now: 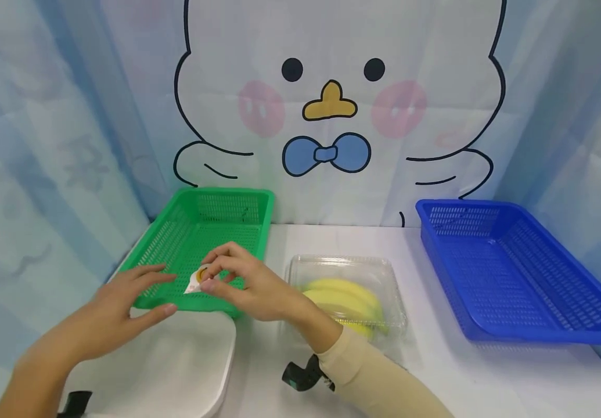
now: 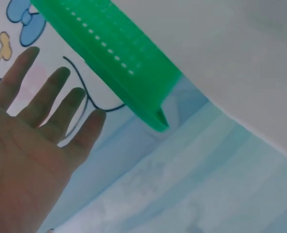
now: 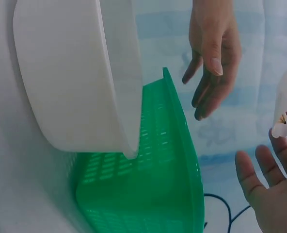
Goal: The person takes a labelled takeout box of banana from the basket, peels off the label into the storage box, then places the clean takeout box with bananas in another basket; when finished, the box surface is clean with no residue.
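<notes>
Between its thumb and fingers my right hand (image 1: 250, 284) pinches a small white packet (image 1: 194, 281) with a yellow-orange mark on it. The packet is held up over the near end of the green basket (image 1: 146, 251). Seen from the right wrist, the packet (image 3: 286, 92) looks like a narrow, pale, half-translucent wrapper, and its contents cannot be told. My left hand (image 1: 114, 310) is held in the air to the left of the packet, fingers spread and holding nothing. Its empty palm (image 2: 27, 165) faces the left wrist camera.
A white tub (image 1: 175, 354) stands in front of the green basket, overlapping its near edge. Bananas (image 1: 342, 296) lie in a clear plastic box (image 1: 389, 278) at the middle of the white table. A blue basket (image 1: 514, 278) is at the right. A printed curtain (image 1: 331, 197) hangs behind.
</notes>
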Demonstrator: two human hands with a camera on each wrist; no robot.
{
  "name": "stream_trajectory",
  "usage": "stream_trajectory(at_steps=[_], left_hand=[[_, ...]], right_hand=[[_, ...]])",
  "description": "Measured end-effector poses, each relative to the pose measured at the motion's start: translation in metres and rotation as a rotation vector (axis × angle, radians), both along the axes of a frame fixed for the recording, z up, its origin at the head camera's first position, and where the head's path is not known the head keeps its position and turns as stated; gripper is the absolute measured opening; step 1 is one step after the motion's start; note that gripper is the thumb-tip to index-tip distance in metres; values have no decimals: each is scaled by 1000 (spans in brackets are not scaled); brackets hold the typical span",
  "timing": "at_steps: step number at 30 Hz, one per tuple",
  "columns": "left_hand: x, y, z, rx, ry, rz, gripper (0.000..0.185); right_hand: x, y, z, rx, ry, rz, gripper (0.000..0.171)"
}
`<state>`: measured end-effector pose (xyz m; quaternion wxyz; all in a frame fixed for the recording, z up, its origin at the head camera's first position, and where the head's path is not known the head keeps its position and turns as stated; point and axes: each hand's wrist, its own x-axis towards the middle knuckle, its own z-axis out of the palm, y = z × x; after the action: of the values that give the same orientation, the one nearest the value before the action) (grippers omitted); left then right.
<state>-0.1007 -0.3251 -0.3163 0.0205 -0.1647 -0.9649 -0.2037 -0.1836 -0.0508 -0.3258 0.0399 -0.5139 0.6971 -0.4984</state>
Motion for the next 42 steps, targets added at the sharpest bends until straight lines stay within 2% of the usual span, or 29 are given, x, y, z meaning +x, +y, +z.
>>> stream_trajectory(at_steps=[8,17,21,25,30,37,42], left_hand=[[8,-26,-3,-8,-52,68,57],[12,-48,-7,-27,-49,86,60],[19,-58,-12,-22,-80,101,64],[27,-64,-18,-8,-108,113,66],[29,-67,-19,3,-109,129,67],[46,-73,-21,19,-110,200,67],[49,-78,-29,3,-117,192,63]], right_hand=[[7,-18,0,28,16,52,9],[14,-32,-4,92,26,65,9],[20,-39,-7,146,50,68,11],[26,-45,-13,162,60,87,11],[29,-51,-19,177,72,104,12],[35,-67,-28,301,86,166,18],[38,-73,-34,403,101,160,23]])
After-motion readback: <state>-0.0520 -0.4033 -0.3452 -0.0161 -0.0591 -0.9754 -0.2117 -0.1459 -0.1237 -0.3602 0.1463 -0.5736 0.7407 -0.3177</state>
